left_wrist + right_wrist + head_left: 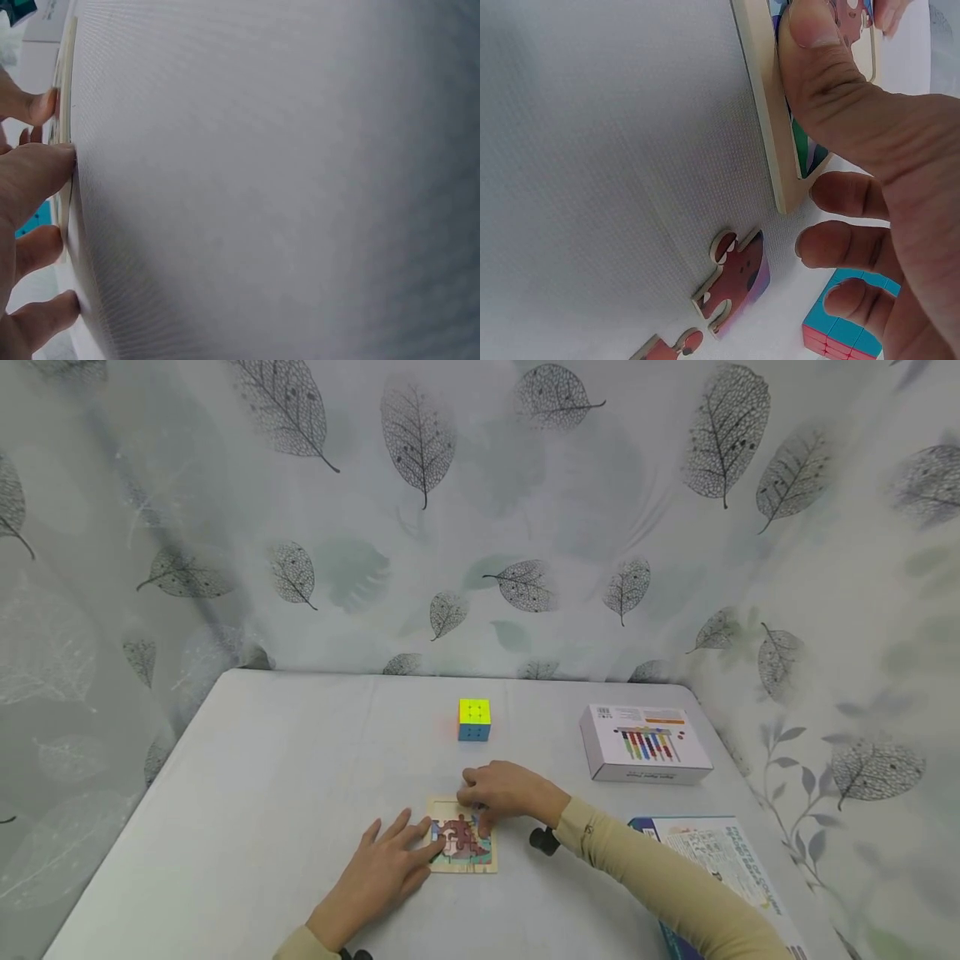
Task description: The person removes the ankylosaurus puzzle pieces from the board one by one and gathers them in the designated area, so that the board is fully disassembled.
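Observation:
A wooden jigsaw puzzle [459, 847] with a reddish-brown dinosaur picture lies in its pale frame on the table. My left hand [381, 870] is spread flat, its fingers at the puzzle's left side and one fingertip over the picture. From the upper right, my right hand [513, 792] reaches over the puzzle. Its thumb [817, 45] presses on the pieces inside the frame, while the other fingers bend loosely past the frame's edge. Beyond the frame lie a loose puzzle piece [739, 281] and another piece [671, 346], both hidden under the right hand in the head view.
A puzzle cube [474, 720] with a yellow top stands behind the puzzle. At the back right is a white box [647, 743] with colourful sticks pictured on it. A blue-edged booklet or flat box [720, 852] lies partly beneath the right sleeve. A leaf-patterned curtain surrounds the table.

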The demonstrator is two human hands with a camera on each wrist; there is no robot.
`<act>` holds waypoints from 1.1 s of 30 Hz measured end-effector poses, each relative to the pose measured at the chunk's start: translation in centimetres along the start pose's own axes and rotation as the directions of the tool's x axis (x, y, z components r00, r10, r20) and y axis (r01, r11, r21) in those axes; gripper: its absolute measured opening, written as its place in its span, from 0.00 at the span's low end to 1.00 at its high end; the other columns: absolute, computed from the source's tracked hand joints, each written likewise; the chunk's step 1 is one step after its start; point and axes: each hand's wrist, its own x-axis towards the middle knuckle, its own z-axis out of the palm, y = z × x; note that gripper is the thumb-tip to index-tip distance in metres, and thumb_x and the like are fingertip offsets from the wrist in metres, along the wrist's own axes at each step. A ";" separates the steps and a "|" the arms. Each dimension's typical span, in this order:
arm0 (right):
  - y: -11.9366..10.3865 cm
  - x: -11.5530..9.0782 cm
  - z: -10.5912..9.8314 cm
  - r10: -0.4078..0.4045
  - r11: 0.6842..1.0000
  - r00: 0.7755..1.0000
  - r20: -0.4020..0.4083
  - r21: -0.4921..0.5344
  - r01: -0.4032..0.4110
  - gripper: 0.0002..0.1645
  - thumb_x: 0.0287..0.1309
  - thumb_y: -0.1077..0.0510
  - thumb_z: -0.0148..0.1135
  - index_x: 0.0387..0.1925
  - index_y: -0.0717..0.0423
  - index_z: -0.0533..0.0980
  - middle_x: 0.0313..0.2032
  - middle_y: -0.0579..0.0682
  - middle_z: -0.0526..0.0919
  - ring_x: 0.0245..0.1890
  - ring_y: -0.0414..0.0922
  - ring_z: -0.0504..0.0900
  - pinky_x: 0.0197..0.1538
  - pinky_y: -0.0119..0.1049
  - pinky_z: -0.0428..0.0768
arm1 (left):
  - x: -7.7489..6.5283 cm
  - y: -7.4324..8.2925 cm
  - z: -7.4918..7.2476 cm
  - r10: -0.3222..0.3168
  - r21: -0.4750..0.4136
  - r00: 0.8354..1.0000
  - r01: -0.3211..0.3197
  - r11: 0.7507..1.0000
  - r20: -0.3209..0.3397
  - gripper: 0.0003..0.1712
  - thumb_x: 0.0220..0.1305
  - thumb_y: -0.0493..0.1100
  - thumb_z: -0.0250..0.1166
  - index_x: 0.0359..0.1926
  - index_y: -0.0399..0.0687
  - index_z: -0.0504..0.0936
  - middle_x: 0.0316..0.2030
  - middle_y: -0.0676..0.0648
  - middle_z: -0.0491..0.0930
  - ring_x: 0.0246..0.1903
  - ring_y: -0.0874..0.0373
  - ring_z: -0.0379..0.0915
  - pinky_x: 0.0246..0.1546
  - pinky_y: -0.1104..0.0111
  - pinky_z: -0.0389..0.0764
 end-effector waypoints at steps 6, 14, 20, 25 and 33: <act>-0.1 0.1 0.0 0.002 1.000 1.000 -0.002 0.010 -0.002 0.26 0.45 0.32 0.70 0.42 0.39 0.75 0.34 0.40 0.72 0.29 0.36 0.66 0.37 0.30 0.71 | -0.1 0.0 -0.2 0.007 -0.002 1.000 -0.007 1.000 -0.007 0.22 0.66 0.54 0.66 0.61 0.70 0.81 0.65 0.50 0.78 0.68 0.41 0.70 0.60 0.36 0.72; -0.2 0.2 0.0 0.020 1.000 1.000 0.015 0.022 -0.020 0.28 0.46 0.33 0.71 0.46 0.40 0.76 0.34 0.39 0.71 0.30 0.36 0.67 0.38 0.29 0.71 | -0.1 0.0 -0.2 0.008 -0.007 1.000 -0.008 1.000 -0.014 0.22 0.66 0.54 0.66 0.61 0.70 0.81 0.65 0.50 0.78 0.68 0.41 0.70 0.60 0.35 0.72; -0.3 0.3 0.0 0.025 0.999 0.999 0.023 0.046 -0.026 0.26 0.47 0.34 0.72 0.42 0.41 0.76 0.34 0.38 0.70 0.30 0.35 0.66 0.38 0.28 0.70 | -0.1 0.1 -0.2 0.018 0.000 1.000 -0.018 1.000 -0.023 0.22 0.65 0.54 0.66 0.60 0.70 0.82 0.65 0.50 0.79 0.67 0.41 0.71 0.59 0.35 0.73; -0.3 0.2 0.1 0.036 0.997 0.999 0.023 0.074 -0.038 0.25 0.48 0.35 0.72 0.40 0.43 0.74 0.34 0.38 0.69 0.30 0.35 0.66 0.37 0.27 0.68 | -0.1 0.1 -0.3 0.018 0.003 0.999 -0.018 1.000 -0.027 0.21 0.65 0.54 0.66 0.60 0.69 0.82 0.65 0.50 0.79 0.67 0.41 0.71 0.59 0.35 0.73; -0.6 -0.2 -0.7 0.055 0.979 0.998 0.027 0.193 -0.059 0.24 0.52 0.43 0.75 0.44 0.45 0.73 0.36 0.40 0.72 0.30 0.35 0.68 0.35 0.25 0.69 | -0.1 0.1 -0.2 0.015 -0.005 1.000 -0.015 1.000 -0.026 0.21 0.65 0.54 0.66 0.60 0.69 0.82 0.65 0.50 0.79 0.67 0.41 0.71 0.59 0.35 0.73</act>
